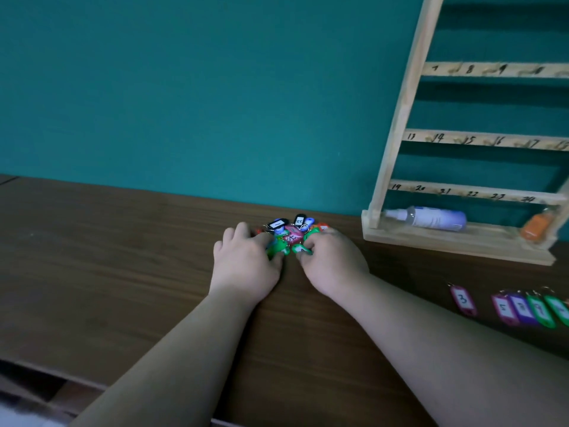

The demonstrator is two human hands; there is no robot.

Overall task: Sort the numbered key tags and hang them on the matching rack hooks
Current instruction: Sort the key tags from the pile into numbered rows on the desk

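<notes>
Left grip [246, 266] and right grip [332, 266] each pinch green key tags [278, 246].

left grip [246, 263]: fingers curled, pinching | right grip [334, 266]: fingers curled, pinching | side by side, palms down

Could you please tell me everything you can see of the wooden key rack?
The rack is pale wood: a slanted side post, crossbars bearing small hooks and handwritten numbers, and a base ledge. It stands on the brown table before the teal wall, cropped at the right. A spray bottle lies on its ledge, a blurred orange item farther right.
</notes>
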